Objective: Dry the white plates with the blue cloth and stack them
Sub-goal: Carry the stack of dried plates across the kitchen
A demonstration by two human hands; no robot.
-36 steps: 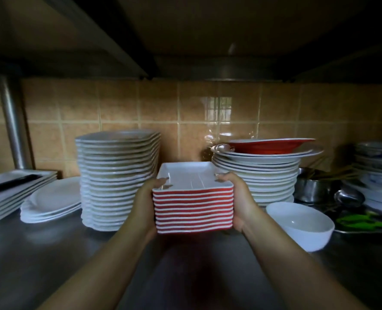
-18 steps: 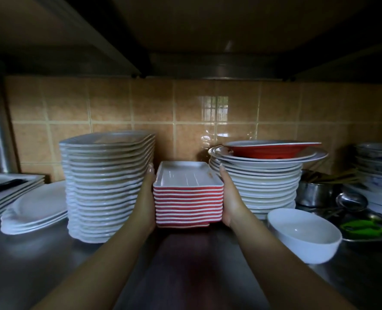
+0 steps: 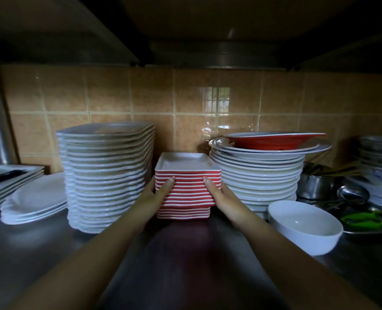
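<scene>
A stack of square dishes (image 3: pixel 187 195), white inside with red sides, stands on the steel shelf (image 3: pixel 40 253) between two piles of white plates. Its upper part sits slightly offset on a few dishes beneath. My left hand (image 3: pixel 154 193) and my right hand (image 3: pixel 223 195) press against its front corners. Both thumbs lie straight on the red front face, and the fingers are hidden along the sides. A tall pile of white squarish plates (image 3: pixel 105 175) is close on the left. A pile of round white plates (image 3: pixel 259 175) is close on the right. No blue cloth is in view.
A red bowl (image 3: pixel 275 140) tops the round pile. A white bowl (image 3: pixel 304 229) sits near my right forearm. Oval white plates (image 3: pixel 35 198) and rectangular trays (image 3: pixel 6 180) lie at far left. A metal pot (image 3: pixel 315 184), green scissors (image 3: pixel 369 220) and patterned bowls (image 3: pixel 378 153) crowd the right. An upper shelf hangs low overhead.
The red-sided stack went from held in front to standing deep between the two plate piles. My thumbs left its top rim and now lie on its front face.
</scene>
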